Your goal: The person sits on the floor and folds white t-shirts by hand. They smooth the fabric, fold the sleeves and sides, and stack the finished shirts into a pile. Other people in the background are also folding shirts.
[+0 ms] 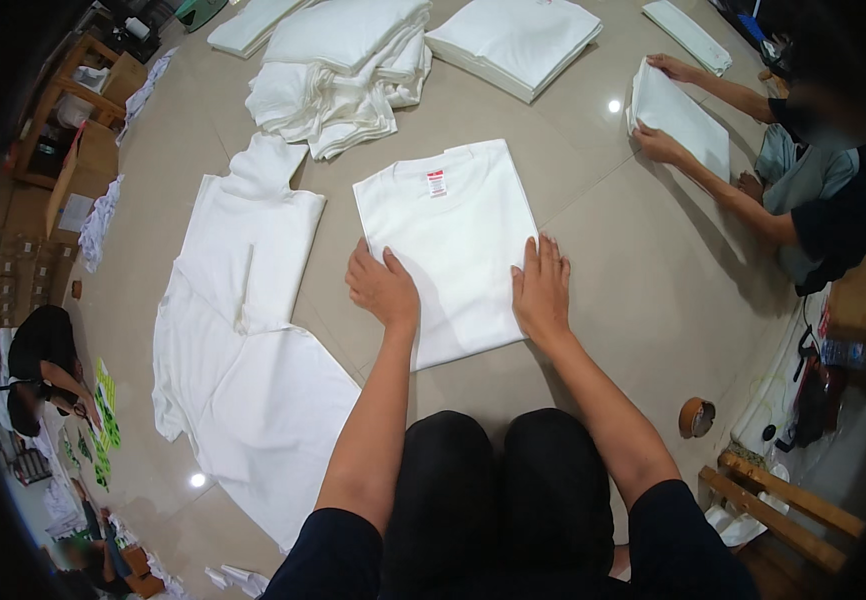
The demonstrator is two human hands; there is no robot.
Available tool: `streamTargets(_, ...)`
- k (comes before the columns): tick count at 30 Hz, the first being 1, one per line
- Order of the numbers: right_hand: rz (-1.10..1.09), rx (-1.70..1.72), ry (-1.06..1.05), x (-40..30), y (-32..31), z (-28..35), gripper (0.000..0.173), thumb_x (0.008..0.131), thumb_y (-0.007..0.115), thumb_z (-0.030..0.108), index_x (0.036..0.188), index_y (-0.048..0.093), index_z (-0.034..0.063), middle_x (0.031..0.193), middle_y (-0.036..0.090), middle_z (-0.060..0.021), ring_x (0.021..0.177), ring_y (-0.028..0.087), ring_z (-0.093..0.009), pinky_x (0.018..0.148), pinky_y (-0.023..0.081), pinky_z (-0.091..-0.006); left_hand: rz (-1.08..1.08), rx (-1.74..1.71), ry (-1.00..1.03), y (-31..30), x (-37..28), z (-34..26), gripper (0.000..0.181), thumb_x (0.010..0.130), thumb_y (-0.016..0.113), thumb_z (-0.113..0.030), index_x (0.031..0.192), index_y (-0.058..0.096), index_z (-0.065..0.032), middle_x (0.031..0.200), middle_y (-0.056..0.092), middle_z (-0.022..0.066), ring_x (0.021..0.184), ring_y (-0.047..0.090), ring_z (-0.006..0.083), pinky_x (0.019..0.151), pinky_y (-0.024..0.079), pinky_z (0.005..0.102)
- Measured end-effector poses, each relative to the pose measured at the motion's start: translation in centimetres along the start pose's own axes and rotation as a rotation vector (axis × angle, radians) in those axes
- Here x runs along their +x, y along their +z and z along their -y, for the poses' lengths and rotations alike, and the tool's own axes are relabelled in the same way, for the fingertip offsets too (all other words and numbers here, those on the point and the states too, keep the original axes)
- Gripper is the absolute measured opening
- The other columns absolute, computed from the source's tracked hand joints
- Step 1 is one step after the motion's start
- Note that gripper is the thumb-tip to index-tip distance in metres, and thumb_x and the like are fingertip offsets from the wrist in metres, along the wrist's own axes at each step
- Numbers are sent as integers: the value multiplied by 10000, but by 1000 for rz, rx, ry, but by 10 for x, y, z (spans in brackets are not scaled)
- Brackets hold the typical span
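Observation:
A white T-shirt [463,255], folded into a rectangle, lies on the tiled floor before me, its collar with a red and white label at the far end. My left hand [384,285] rests at its left edge, fingers slightly bent. At the right edge lies my right hand [543,289], flat with its fingers extended. Neither hand visibly grips the cloth. To the left, a long white garment [253,337] is spread out with folds. Beyond the T-shirt are a loose heap of white garments [343,67] and a neat stack of folded white ones [515,45].
At right, a seated co-worker [815,172] holds a folded white garment [680,127]. A roll of brown tape [696,417] lies near a wooden slatted piece [785,510]. At far left, another person [43,367] bends over green printed sheets [105,420]; cardboard boxes [88,176] stand behind.

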State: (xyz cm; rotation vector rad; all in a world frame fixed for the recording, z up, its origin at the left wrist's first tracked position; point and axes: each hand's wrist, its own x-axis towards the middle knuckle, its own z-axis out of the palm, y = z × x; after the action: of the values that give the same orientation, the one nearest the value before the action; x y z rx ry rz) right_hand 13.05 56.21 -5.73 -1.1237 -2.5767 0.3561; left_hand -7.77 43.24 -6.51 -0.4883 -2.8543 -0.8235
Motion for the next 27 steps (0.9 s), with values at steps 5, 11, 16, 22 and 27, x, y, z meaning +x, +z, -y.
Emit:
streamTargets(5,-101,103,184,21,-4,-2,334,998,723,152,1293,628,28,1230,667,-157,1164,638,-352,975,460,-521,-50,-10,-115,0,15,4,309,1070,657,-331,1293,660,-117,1206,670,61,1189,585,295,1023,401,520)
streamTargets(11,-73,236,302,50,4,-14,181,1022,700,178,1121,616,51,1090,698,-149,962,696,-379,836,522,-522,-32,-35,-145,2,24,0,188,1081,654,-290,1151,637,-116,1145,660,36,1152,598,291,990,420,523)
streamTargets(16,-87,148,268,49,13,-6,140,1089,603,191,1109,581,54,1097,681,-185,920,693,-421,824,553,-536,-90,-8,-164,14,25,4,144,1101,612,-228,1144,586,-92,1158,650,54,1144,602,308,973,424,519)
streamTargets(22,-25,84,274,54,4,-4,148,1110,558,170,1166,568,34,1144,661,-196,985,699,-409,833,563,-512,-72,-29,-160,14,26,9,227,1095,614,-209,1266,574,-64,1275,639,88,1229,582,327,1015,419,530)
streamTargets(27,-74,92,84,19,-11,3,403,1098,590,240,1421,533,5,1454,567,-237,1327,563,-434,1092,459,-554,84,-102,222,-31,-25,1,607,1074,634,-249,1588,423,-7,1609,444,229,1530,360,439,1225,281,606)
